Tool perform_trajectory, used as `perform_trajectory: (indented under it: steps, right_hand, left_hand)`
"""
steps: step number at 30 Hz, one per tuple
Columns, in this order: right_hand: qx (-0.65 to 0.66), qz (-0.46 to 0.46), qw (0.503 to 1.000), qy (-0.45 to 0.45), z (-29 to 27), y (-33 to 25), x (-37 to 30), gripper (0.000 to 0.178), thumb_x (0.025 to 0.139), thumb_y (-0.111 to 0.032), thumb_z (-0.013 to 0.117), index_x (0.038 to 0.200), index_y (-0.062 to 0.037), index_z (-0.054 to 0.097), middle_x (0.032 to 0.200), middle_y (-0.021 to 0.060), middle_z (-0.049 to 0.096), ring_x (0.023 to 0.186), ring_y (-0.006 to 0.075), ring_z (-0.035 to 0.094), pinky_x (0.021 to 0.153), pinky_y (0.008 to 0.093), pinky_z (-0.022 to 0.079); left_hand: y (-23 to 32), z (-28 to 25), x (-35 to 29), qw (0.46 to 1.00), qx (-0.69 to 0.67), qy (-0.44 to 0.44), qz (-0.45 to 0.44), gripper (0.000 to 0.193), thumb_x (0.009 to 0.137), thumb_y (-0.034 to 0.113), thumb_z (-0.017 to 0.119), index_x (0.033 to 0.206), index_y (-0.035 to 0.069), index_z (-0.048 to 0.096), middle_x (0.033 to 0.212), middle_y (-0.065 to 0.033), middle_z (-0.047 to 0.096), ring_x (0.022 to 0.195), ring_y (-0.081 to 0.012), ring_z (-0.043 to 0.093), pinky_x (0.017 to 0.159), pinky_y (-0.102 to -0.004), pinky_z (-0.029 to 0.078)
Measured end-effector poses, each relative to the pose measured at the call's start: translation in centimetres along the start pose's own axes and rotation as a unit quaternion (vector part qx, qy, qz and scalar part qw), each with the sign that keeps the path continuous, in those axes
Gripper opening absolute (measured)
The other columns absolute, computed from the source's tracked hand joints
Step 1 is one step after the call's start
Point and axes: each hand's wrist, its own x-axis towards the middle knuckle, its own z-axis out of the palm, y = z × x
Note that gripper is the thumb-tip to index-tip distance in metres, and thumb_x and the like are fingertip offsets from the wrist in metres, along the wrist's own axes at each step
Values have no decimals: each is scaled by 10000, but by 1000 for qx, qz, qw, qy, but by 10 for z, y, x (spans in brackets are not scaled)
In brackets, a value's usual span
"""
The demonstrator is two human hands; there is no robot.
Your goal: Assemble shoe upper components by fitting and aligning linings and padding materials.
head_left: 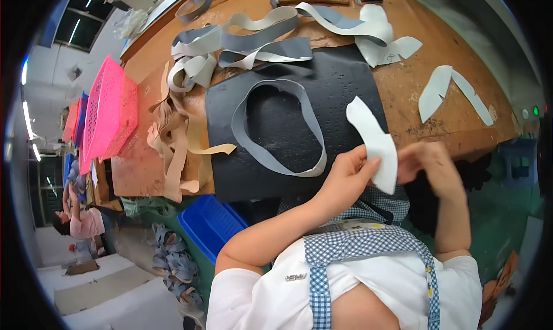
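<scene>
My left hand [350, 170] pinches a white curved flat piece [377, 147] by its lower part, thumb on top, over the near right edge of the black mat [343, 79]. Close against the piece's right side is my right hand [425, 162], its fingers smeared by motion and partly hidden, so I cannot see whether it grips anything. A grey band joined into a loop [238, 122] lies on the mat, left of the piece.
Grey and white strips [259, 27] curl along the far side of the wooden table [455, 48]. Tan strips [178, 140] lie at left, near a pink basket [109, 114]. White cut pieces [436, 93] rest at right. Below the table edge stands a blue basket [213, 226]. A hammer [311, 0] lies far back.
</scene>
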Motion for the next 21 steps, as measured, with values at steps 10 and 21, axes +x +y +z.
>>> perform_trajectory:
  steps: [10, 21]
  right_hand:
    - [313, 34, 949, -2, 55, 30, 31, 273, 952, -200, 638, 1116, 18, 639, 994, 78, 704, 858, 145, 686, 758, 288, 555]
    - [196, -141, 967, 82, 84, 27, 34, 201, 941, -94, 648, 1112, 10, 645, 933, 45, 709, 815, 91, 664, 722, 245, 537]
  left_hand:
    - [3, -27, -38, 983, 159, -57, -73, 289, 1041, 145, 488, 1191, -77, 594, 999, -127, 716, 921, -164, 696, 822, -288, 555]
    - [21, -42, -67, 992, 104, 19, -73, 298, 1029, 72, 473, 1267, -96, 538, 1022, -159, 709, 960, -202, 705, 846, -296, 569]
